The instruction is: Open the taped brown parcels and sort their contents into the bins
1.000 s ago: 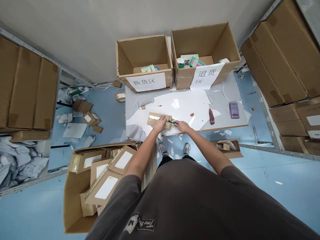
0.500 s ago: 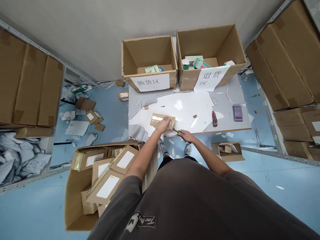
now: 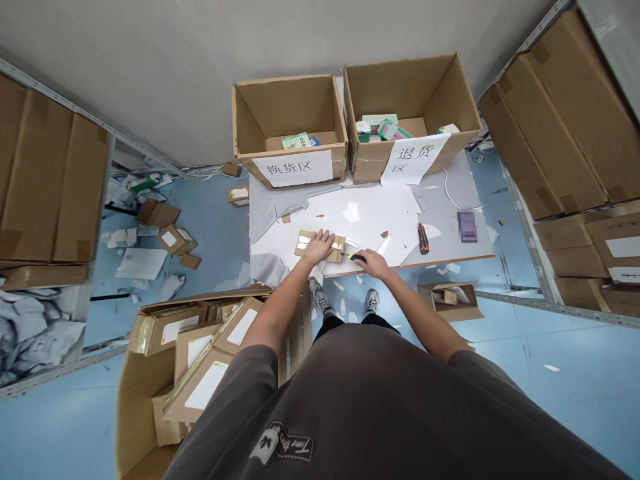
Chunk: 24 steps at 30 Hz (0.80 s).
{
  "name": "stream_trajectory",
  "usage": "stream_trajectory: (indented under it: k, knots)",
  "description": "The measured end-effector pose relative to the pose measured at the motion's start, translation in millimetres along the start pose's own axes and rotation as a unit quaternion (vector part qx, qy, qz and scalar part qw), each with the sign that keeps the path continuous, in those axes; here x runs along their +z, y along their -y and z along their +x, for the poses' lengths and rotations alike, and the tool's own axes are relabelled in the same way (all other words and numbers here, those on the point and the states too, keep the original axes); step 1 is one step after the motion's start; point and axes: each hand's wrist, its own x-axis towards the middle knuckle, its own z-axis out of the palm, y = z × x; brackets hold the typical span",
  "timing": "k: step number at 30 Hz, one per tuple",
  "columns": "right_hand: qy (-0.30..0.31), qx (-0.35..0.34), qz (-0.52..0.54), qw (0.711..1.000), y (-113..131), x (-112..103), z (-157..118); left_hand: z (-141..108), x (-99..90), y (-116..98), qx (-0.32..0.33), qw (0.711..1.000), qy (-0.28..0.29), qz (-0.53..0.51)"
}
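A small flat cardboard box [image 3: 305, 241] with shiny tape lies near the front edge of the white table. My left hand [image 3: 319, 247] presses on its top, fingers stretched out and slightly spread. In my right hand [image 3: 373, 262] is a black and yellow utility knife [image 3: 357, 257], gripped by the handle. Its thin blade points left and meets the right end of the box; how deep it goes I cannot tell. A red and black utility knife [image 3: 423, 239] rests on the table farther right.
Two open cartons with paper signs, the left carton [image 3: 290, 163] and the right carton [image 3: 415, 150], stand at the table's back. A large carton [image 3: 133, 400] of parcels is at my left. Paper scraps litter the table [image 3: 450, 243]. Loaded shelves flank both sides.
My left hand's fingers have spread flatter over the box. The knife in my right hand has turned from slanting to nearly level, its blade at the box's right end. The view has shifted slightly.
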Motion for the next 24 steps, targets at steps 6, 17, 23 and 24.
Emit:
stream_trajectory:
  k: [6, 17, 23, 24]
  knots:
    - [-0.022, -0.058, -0.114, 0.992, -5, -1, 13, -11, 29.8, 1, -0.014, 0.999, -0.043, -0.021]
    - [-0.008, -0.106, -0.134, 0.985, -28, -4, 29, -17, 46.9, -1, -0.030, 0.995, -0.075, -0.052]
    - [-0.009, -0.097, -0.108, 0.989, -35, -13, 29, -20, 41.7, 0, -0.029, 0.995, -0.082, -0.058]
    - [-0.012, -0.091, -0.094, 0.991, -39, -15, 25, -20, 38.0, 0, -0.029, 0.995, -0.082, -0.058]
